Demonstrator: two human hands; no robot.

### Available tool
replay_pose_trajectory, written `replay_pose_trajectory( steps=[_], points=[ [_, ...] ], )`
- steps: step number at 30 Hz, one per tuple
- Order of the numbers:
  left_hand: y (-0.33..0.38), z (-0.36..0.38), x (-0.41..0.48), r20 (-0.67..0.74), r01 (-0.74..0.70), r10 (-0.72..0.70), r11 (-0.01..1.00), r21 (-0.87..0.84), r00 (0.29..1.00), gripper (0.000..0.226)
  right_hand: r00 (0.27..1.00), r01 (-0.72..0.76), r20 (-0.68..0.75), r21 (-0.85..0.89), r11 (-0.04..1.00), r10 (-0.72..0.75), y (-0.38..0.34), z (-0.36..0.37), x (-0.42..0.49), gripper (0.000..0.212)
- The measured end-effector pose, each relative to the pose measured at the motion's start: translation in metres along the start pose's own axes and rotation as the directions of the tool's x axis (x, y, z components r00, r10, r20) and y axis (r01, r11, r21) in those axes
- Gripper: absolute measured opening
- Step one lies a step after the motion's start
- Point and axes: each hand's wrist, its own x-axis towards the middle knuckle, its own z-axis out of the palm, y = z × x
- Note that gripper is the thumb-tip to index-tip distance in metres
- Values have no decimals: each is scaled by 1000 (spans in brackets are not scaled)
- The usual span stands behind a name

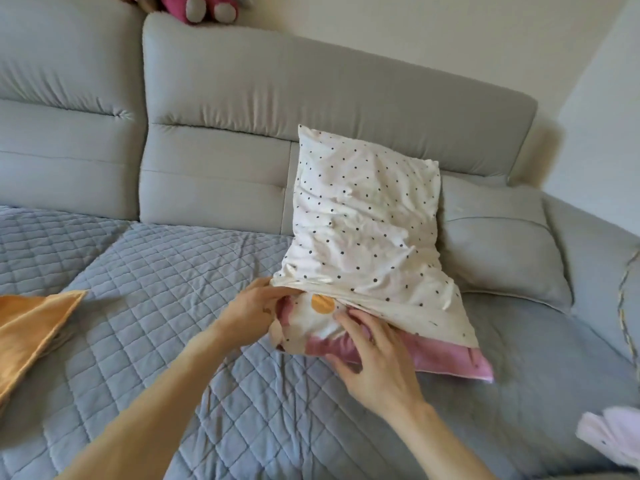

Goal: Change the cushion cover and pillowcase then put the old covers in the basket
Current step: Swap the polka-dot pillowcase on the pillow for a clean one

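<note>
A pillow in a white cover with black dots [363, 216] stands tilted on the quilted sofa seat, leaning toward the backrest. From its open lower end sticks out a pink inner pillow [446, 355] with a white and orange print. My left hand [256, 311] pinches the rim of the dotted cover at the opening. My right hand [374, 358] lies on the pink pillow with its fingers spread and pressing the fabric.
An orange cloth [31, 330] lies at the left edge on the blue quilt [166, 306]. A grey sofa cushion [498, 244] sits behind the pillow. A pale lilac cloth [613, 438] shows at the lower right. Plush toys [204, 6] sit atop the backrest.
</note>
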Motion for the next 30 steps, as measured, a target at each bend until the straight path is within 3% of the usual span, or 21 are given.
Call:
replay_pose_trajectory(
  steps=[2,6,12,16,19,23,26,28,30],
  points=[
    [4,-1,-5,-24,69,-69,997,-30,997,57,1000,31,2,-62,998,-31,-10,6,3,72],
    [19,10,-13,-93,47,-36,991,122,995,43,995,11,-92,-172,985,-27,-22,19,11,58],
    [11,13,-20,-56,21,-3,941,339,998,47,991,24,-131,-8,1000,-24,-21,8,14,45],
    [14,13,-10,-158,41,31,901,432,987,41,978,118,-183,82,990,-102,-19,-19,-2,37],
    [11,16,3,-203,75,9,911,405,979,34,981,180,-100,130,975,-167,-15,-31,-20,33],
    [6,22,11,-159,100,-59,958,267,985,37,988,-16,152,326,945,-35,5,-40,-27,27],
    [29,23,12,-238,121,-36,927,356,971,30,995,-74,85,295,953,51,22,-57,-31,18],
    [62,31,11,-285,65,64,905,421,956,23,990,-144,30,212,967,141,37,-68,-36,16],
    [100,46,8,-264,-114,261,876,468,929,18,960,-278,48,81,957,275,53,-80,-38,18]
  ],
)
